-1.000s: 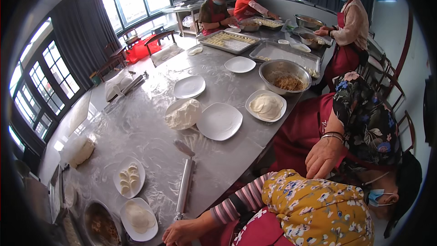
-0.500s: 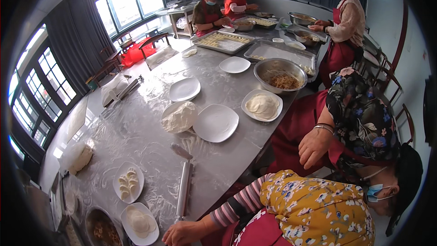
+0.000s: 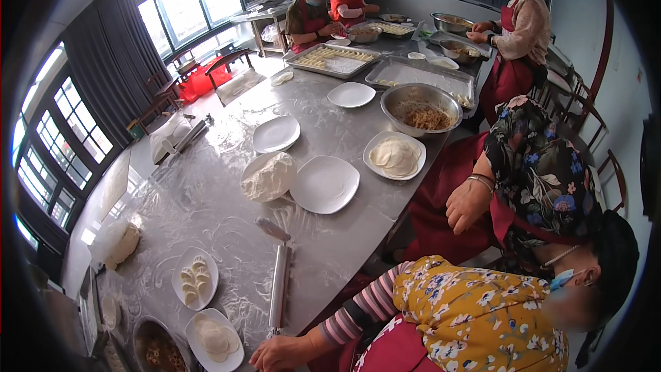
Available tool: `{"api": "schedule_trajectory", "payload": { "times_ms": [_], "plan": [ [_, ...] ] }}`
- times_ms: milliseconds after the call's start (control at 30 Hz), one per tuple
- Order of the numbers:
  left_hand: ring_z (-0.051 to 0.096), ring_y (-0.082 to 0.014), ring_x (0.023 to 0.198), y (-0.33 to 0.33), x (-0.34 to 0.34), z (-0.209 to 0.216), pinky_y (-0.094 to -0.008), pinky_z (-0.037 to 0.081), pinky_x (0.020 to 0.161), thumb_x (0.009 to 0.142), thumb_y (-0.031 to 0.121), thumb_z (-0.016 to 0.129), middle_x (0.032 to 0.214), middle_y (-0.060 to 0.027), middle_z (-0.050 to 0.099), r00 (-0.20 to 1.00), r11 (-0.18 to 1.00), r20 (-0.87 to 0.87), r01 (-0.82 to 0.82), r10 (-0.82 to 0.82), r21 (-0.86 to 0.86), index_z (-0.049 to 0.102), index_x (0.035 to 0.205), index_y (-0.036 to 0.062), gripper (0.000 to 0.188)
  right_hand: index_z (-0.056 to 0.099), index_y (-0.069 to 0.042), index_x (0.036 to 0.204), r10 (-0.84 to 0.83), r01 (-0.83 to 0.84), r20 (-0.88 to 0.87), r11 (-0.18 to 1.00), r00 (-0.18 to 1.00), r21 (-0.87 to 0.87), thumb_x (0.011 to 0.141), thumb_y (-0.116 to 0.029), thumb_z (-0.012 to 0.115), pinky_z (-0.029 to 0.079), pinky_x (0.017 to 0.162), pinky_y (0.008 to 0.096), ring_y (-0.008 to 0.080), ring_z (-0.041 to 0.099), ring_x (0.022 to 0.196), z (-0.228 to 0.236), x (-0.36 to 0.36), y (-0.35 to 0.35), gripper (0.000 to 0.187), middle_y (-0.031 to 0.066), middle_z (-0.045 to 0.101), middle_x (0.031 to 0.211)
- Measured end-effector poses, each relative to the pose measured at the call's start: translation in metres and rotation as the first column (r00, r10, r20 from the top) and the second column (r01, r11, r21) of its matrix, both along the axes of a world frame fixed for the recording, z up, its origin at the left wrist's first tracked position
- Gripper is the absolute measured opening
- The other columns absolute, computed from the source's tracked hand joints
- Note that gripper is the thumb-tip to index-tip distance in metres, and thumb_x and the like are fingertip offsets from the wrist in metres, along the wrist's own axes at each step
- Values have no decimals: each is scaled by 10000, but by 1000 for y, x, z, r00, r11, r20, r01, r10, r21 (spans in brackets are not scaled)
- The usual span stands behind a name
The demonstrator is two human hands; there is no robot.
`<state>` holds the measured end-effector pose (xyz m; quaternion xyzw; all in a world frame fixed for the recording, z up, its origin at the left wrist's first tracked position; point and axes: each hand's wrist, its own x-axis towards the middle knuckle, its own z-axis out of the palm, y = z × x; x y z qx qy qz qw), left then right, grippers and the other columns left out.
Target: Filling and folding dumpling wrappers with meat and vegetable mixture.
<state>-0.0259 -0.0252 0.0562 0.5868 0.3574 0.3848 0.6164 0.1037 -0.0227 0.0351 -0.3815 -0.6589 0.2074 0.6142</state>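
Observation:
My right hand (image 3: 286, 353), below a pink-and-grey striped sleeve, is at the bottom edge with its fingers bent down and together. The frame cuts off the fingertips, so what they hold is hidden. A metal rolling pin (image 3: 278, 288) lies beside it, one end close to the knuckles. To its left, a white plate (image 3: 235, 358) bears round dough wrappers (image 3: 215, 338). Behind that, another plate (image 3: 206, 298) holds several folded dumplings (image 3: 194, 279). Further left, a metal bowl (image 3: 142, 331) contains brown filling (image 3: 163, 357). My left hand is out of view.
A steel table (image 3: 206, 193) dusted with flour carries a flour mound (image 3: 270, 178), white plates (image 3: 326, 184), stacked wrappers (image 3: 395, 158) and a large filling bowl (image 3: 420, 94). A co-worker's hand (image 3: 468, 205) is near the right edge. Other co-workers stand around dumpling trays (image 3: 337, 65) at the back.
The view has shifted slightly. The nearest co-worker's head has turned a little and their hand has moved slightly left. My right hand stays almost in place.

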Motion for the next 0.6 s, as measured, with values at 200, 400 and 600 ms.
{"api": "schedule_trajectory", "payload": {
  "times_ms": [200, 400, 600],
  "plan": [
    [556, -231, 990, 1, 1, 2, -315, 483, 865, 950, 207, 531, 1140, -134, 533, 998, 997, 24, -60, 61, -46, 441, 1256, -42, 404, 670, -20, 916, -80, 79, 35, 997, 996, 18, 863, -115, 585, 498, 858, 362, 268, 621, 989, -7, 0, -1, 137, 132, 667, 986],
    [564, -218, 967, -1, 2, 11, -302, 495, 826, 956, 181, 524, 1111, -140, 547, 994, 994, -35, -108, 107, -2, 454, 1220, -47, 356, 682, -26, 960, -106, 107, 26, 993, 994, -43, 861, -135, 588, 499, 871, 354, 263, 623, 1006, -3, -1, -3, 175, 127, 667, 1033],
    [562, -212, 956, -9, 7, 30, -303, 492, 820, 956, 150, 504, 1096, -135, 556, 988, 983, -42, -155, 151, -96, 466, 1181, -38, 296, 704, -49, 954, -151, 147, -26, 981, 988, -125, 834, -155, 625, 511, 861, 351, 260, 632, 1011, -2, -2, -8, 178, 126, 676, 1033]
  ]
}}
